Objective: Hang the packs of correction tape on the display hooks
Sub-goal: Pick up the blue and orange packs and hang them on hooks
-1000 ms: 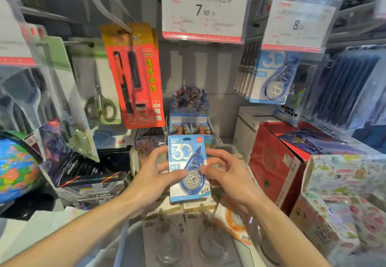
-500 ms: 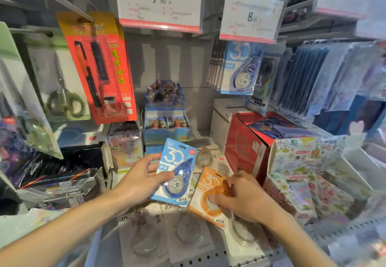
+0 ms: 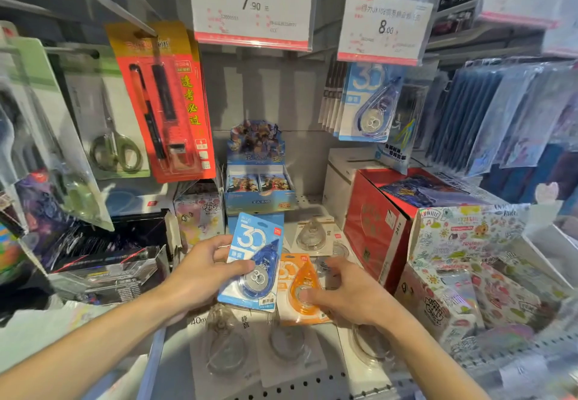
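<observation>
Fingers of left hand [image 3: 200, 277] clamp glossy blue teardrop pack [image 3: 251, 263]; right hand [image 3: 347, 293] fingers pinch orange pack [image 3: 300, 290].

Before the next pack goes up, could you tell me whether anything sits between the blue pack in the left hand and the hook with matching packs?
Nothing visible blocks it. The blue pack in the left hand has open space up to the hanging blue packs under the 8.00 price tag.
</observation>
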Demonstrator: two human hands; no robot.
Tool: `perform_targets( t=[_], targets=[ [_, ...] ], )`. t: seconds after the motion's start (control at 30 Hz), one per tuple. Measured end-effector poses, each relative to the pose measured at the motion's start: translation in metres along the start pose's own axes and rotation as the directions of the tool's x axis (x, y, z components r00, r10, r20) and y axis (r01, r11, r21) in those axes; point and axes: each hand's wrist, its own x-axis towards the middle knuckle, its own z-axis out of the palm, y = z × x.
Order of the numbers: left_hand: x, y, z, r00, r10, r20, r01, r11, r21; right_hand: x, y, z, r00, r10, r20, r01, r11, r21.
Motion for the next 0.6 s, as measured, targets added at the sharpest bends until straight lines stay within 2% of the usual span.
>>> perform_targets(
  t=[0.2,0.4,0.6],
  targets=[
    [0.0,0.0,0.001,1.0,-0.025,0.001,0.025,1.0,0.017,0.005,-0.005,0.005,0.999,0.02,-0.037,-0.02,1.0,0.009],
    [-0.001,-0.002,-0.004,0.999,-0.038,0.002,0.037,0.998,0.052,0.006,-0.018,0.015,0.992,0.123,0.002,-0.12,0.968,-0.219],
    [-0.006,-0.002,-0.012,1.0,-0.015,-0.028,0.017,0.997,0.079,0.006,-0.017,0.02,0.995,0.068,-0.075,-0.076,0.992,-0.104]
  ],
)
